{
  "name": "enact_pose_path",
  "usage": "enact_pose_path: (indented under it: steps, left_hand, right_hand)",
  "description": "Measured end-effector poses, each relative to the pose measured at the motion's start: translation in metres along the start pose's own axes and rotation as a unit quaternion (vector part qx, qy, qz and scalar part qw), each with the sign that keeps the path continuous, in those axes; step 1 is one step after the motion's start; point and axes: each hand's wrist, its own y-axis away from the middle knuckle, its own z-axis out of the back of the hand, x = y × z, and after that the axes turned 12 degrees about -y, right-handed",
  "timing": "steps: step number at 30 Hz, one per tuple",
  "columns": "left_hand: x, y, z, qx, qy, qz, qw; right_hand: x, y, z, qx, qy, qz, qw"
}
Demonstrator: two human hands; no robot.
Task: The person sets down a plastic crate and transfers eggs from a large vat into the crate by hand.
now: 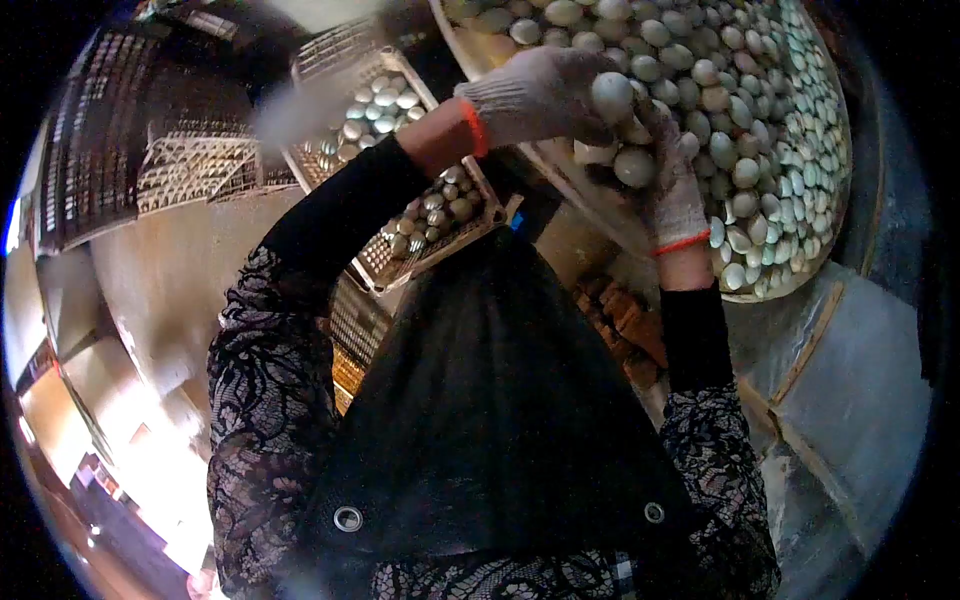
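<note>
My left hand, in a pale knit glove with an orange cuff, is closed around eggs at the near edge of a big round tub. Opposite it, my right hand, gloved the same way, curls its fingers around the same cluster. Between the two hands show a pale egg and a lower egg; which hand bears each one is partly hidden. Whitish and greenish eggs fill the tub. Under my left forearm stands a plastic crate with eggs at both ends.
Dark slatted crates and a lighter lattice crate stand at the left. A black apron covers my front. Reddish-brown bricks or blocks lie below the tub. A grey surface spreads at the right.
</note>
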Motion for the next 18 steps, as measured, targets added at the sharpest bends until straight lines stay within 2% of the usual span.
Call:
enact_pose_path:
  steps: [3, 4, 5, 7, 9, 10, 11, 12, 13, 15, 16, 17, 18]
  left_hand:
    - [-0.001, 0.028, 0.031, -0.051, 0.026, 0.007, 0.998]
    - [-0.015, 0.047, 0.046, -0.076, -0.019, 0.032, 0.996]
    - [-0.032, 0.067, 0.061, -0.102, -0.064, 0.057, 0.991]
    - [-0.027, 0.102, 0.074, -0.151, -0.057, 0.076, 0.984]
    - [-0.004, 0.137, 0.079, -0.19, -0.047, 0.072, 0.978]
    - [0.011, 0.156, 0.074, -0.196, 0.013, 0.159, 0.967]
    - [0.024, 0.177, 0.069, -0.211, 0.004, 0.172, 0.962]
    - [0.034, 0.193, 0.059, -0.217, 0.05, 0.22, 0.95]
    - [0.047, 0.21, 0.05, -0.219, 0.1, 0.266, 0.933]
    - [0.068, 0.235, 0.029, -0.247, 0.193, 0.312, 0.897]
    - [0.103, 0.25, 0.006, -0.263, 0.217, 0.35, 0.872]
    - [0.129, 0.263, -0.01, -0.262, 0.177, 0.365, 0.876]
    - [0.14, 0.271, -0.018, -0.243, 0.164, 0.396, 0.87]
  right_hand:
    - [-0.009, -0.007, -0.025, 0.067, 0.114, 0.027, 0.991]
    - [-0.016, -0.012, -0.032, 0.1, 0.172, 0.038, 0.979]
    - [-0.025, -0.017, -0.039, 0.138, 0.249, 0.054, 0.957]
    - [-0.05, -0.026, -0.056, 0.226, 0.415, 0.099, 0.876]
    - [-0.086, -0.031, -0.079, 0.334, 0.349, 0.175, 0.858]
    - [-0.104, -0.034, -0.089, 0.374, 0.324, 0.194, 0.847]
    - [-0.122, -0.04, -0.094, 0.292, 0.169, -0.063, 0.939]
    - [-0.142, -0.048, -0.087, 0.244, 0.081, -0.249, 0.934]
    - [-0.162, -0.057, -0.081, 0.146, 0.001, -0.413, 0.899]
    - [-0.222, -0.068, -0.064, 0.155, 0.03, -0.431, 0.888]
    - [-0.24, -0.067, -0.061, 0.137, 0.048, -0.429, 0.892]
    - [-0.258, -0.068, -0.054, 0.12, 0.065, -0.424, 0.895]
    - [-0.302, -0.085, -0.022, 0.112, 0.108, -0.466, 0.871]
